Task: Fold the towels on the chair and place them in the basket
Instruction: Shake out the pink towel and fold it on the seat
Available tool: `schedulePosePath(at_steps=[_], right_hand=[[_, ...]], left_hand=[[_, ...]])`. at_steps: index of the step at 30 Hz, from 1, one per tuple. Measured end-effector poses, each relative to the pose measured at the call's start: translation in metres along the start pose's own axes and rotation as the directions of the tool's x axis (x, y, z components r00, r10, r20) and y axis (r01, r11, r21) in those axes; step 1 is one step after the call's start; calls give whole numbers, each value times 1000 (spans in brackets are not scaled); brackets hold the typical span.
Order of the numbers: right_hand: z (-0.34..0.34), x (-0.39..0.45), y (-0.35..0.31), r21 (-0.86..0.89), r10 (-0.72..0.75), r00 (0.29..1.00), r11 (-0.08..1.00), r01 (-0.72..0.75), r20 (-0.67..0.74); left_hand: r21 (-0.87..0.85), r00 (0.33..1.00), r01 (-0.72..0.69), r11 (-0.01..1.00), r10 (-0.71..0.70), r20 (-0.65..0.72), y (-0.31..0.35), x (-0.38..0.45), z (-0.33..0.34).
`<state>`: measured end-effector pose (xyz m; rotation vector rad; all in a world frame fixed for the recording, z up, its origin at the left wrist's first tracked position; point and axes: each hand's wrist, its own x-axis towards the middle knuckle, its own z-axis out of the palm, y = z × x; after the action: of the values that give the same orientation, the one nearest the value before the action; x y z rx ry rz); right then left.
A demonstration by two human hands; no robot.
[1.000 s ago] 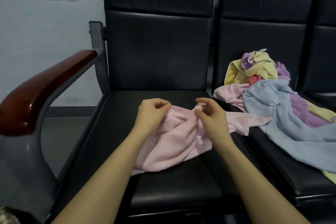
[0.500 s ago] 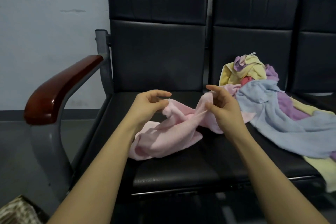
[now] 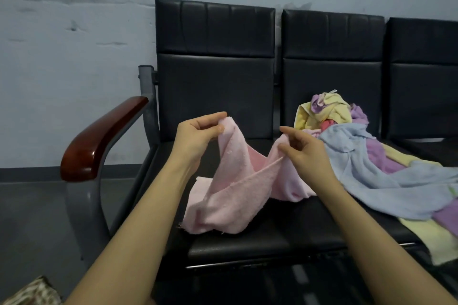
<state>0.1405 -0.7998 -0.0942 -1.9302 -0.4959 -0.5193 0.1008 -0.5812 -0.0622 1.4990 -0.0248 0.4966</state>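
While it lay bunched on the chair seat (image 3: 260, 242) before, one pink towel (image 3: 238, 195) now hangs lifted, left hand (image 3: 198, 136) and right hand (image 3: 304, 153) fingers pinching two corners.

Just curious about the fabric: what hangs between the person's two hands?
In the head view, the pink towel sags between the left hand and right hand, each pinching a corner, its bottom resting on the black seat.

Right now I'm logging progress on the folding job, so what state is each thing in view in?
Pink towel: unfolded, lifted by two corners, lower part sagging on the seat.
Left hand: pinches one corner.
Right hand: pinches the other corner.
Pile of towels: unfolded, heaped and spilling over the next seat.
Chair: upright, the pink towel resting on its seat.
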Motion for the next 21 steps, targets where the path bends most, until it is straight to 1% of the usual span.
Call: schedulePosePath(at_steps=[3,6,9,13,15,18,19,21], right_hand=[[-9,11,-17,61,9,999,998,-6,-46],[-20,27,-35,82,-15,993,996,25,-120],[-31,46,-56,109,-5,984,994,24,-177],[-43,65,-83,219,17,970,975,38,-244],[-46,73,-93,322,91,959,947,0,-269],[-50,83,-108,525,217,935,850,-39,-281],[-51,86,-113,567,233,931,823,-35,-280],[-55,92,-120,600,215,935,800,-3,-283]], left_hand=[[-18,999,-18,1000,18,-29,17,5,2],[-24,998,-51,998,50,-47,40,14,5],[34,985,-127,991,130,-111,66,25,8],[70,968,-187,980,196,-154,98,37,7],[92,964,-194,977,207,-169,110,41,4],[76,956,-202,976,214,-201,123,46,-3],[64,954,-209,976,218,-208,128,47,-6],[36,946,-234,972,236,-223,136,48,-12]])
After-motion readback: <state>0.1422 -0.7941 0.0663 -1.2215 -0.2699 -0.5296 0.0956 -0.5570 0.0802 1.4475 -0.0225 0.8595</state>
